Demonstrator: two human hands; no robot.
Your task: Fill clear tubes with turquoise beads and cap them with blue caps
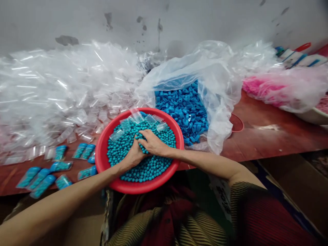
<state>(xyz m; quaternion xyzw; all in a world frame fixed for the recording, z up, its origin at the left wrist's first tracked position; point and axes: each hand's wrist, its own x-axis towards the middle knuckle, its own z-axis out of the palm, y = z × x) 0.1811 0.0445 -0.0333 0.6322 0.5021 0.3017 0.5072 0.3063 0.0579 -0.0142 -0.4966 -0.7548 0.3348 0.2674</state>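
A red basin (180,143) holds a deep heap of turquoise beads (143,174). Over the middle of the heap, my left hand (135,153) is curled, its thumb up; whatever lies in its palm is hidden. My right hand (153,143) meets it from the right, fingers bent over beads that show between the two hands. Several clear plastic containers (136,116) lie on the beads along the basin's far side. To the left of the basin, small clear containers with blue caps (42,186) are filled with turquoise beads and lie on the table.
A large pile of clear empty containers (64,92) covers the table's left and back. Behind the basin, an open white plastic bag (217,78) holds blue caps (181,112). Further right are a bag of pink pieces (266,90) and a red round lid-like object (237,123) on the reddish table (256,136).
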